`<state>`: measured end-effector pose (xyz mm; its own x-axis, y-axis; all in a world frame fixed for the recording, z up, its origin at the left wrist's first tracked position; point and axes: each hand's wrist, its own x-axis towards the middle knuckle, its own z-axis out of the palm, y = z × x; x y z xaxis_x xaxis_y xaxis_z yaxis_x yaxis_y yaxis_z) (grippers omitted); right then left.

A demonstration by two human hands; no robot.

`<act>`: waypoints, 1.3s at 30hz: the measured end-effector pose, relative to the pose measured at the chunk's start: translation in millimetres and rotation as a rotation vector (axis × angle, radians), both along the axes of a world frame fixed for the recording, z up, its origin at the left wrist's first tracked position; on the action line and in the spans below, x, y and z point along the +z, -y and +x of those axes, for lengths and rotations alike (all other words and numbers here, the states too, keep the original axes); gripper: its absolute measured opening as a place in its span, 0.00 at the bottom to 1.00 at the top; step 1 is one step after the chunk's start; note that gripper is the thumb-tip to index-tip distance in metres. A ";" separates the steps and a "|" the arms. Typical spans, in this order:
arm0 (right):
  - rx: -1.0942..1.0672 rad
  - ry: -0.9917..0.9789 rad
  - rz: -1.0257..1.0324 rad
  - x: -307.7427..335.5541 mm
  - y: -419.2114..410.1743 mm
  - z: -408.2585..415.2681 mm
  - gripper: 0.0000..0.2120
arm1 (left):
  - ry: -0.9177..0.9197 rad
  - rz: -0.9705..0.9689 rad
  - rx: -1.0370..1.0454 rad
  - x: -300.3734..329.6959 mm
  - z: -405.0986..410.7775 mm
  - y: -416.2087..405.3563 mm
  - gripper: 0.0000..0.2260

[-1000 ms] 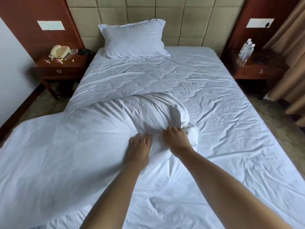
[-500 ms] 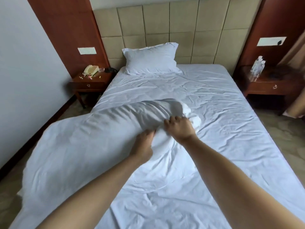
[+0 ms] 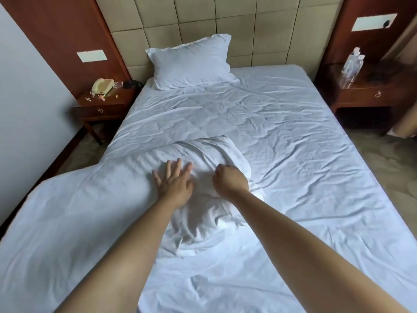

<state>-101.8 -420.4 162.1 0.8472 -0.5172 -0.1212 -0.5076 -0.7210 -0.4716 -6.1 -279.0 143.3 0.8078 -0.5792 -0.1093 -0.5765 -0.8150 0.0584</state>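
Note:
A white duvet (image 3: 74, 222) lies bunched across the bed's left half and hangs over its left edge. Its rumpled end forms a mound in the middle of the bed. My left hand (image 3: 173, 181) lies flat on that mound with fingers spread. My right hand (image 3: 230, 179) grips a fold of the duvet just to the right, fingers curled under and hidden. The bed's white sheet (image 3: 293, 143) is wrinkled and bare on the right side. A white pillow (image 3: 191, 62) leans against the padded headboard.
A wooden nightstand (image 3: 101, 107) at the left holds a cream telephone (image 3: 101, 85) and small items. A second nightstand (image 3: 370, 91) at the right carries water bottles (image 3: 352, 64). A curtain (image 3: 406, 105) hangs at the far right. Patterned floor runs along both sides.
My left hand has let go of the duvet and now lies flat with spread fingers. The mound has been pushed lower. My right hand keeps its grip.

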 end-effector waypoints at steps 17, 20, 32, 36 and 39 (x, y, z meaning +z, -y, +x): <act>0.151 -0.143 -0.161 -195.6 -9.1 36.2 0.31 | 0.012 0.200 -0.076 -185.9 23.5 -29.7 0.28; 0.181 -0.274 -0.140 -202.7 0.7 51.2 0.32 | -0.043 0.271 -0.064 -203.6 32.7 -24.3 0.28; 0.063 -0.140 -0.019 -205.2 -24.8 -31.7 0.34 | 0.069 0.266 -0.079 -176.3 -5.0 -19.9 0.29; 0.091 -0.126 -0.028 -185.9 -19.0 -39.5 0.37 | 0.060 0.216 -0.052 -166.9 -13.6 -19.5 0.29; 0.006 -0.076 -0.061 -171.1 -32.0 -53.1 0.32 | 0.016 0.192 -0.051 -154.4 -15.9 -25.5 0.26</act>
